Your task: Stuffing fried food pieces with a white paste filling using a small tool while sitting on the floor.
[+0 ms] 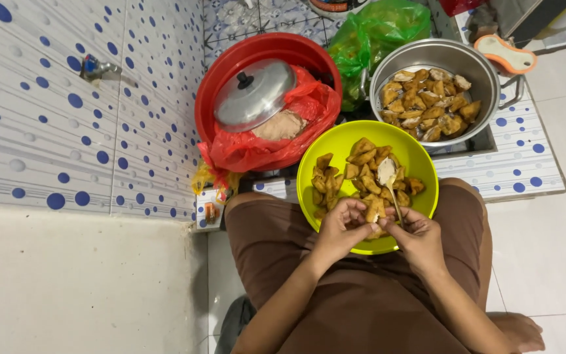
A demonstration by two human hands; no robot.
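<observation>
A yellow-green bowl [335, 141] rests on my lap, holding several fried golden tofu pieces. My left hand [340, 226] grips one tofu piece [374, 208] over the bowl's near rim. My right hand [419, 237] touches the same piece and holds a spoon [388, 174] whose bowl carries pale filling, pointing away from me over the tofu.
A metal pot [486, 75] with more fried tofu stands beyond the bowl. To its left is a red basin [230, 72] with a red plastic bag, pale dough and a metal lid [253, 95]. A green bag [375, 33] lies behind. A blue-dotted tiled wall is on the left.
</observation>
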